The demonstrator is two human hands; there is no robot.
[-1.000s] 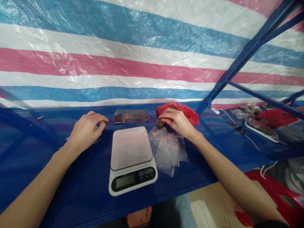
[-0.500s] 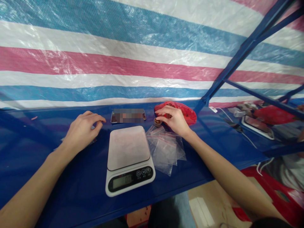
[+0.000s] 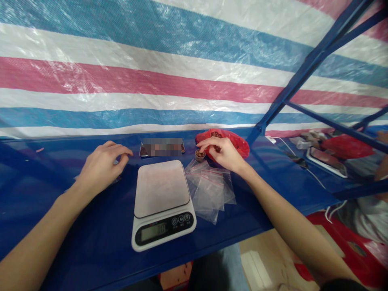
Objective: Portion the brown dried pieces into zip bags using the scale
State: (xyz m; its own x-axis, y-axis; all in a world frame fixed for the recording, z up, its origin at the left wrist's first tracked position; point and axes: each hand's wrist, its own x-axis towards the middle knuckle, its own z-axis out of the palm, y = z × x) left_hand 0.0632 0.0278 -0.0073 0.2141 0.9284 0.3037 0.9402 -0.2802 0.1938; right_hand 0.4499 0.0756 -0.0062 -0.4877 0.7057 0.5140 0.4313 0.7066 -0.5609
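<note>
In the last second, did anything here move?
Barely. The right hand, still pinching the cup by the red bag, straightened its forefinger a little. The left hand stays curled on the bench. Scale, clear bags and phone have not moved; only the view drifted slightly.

Right hand [image 3: 226, 155] touches small cup [image 3: 199, 154] (scale [image 3: 162, 190] alongside).

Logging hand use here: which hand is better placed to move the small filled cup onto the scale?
Right, likely: the right hand touches the small cup by the red bag, just behind the scale; the left hand rests on the scale's other side.
</note>
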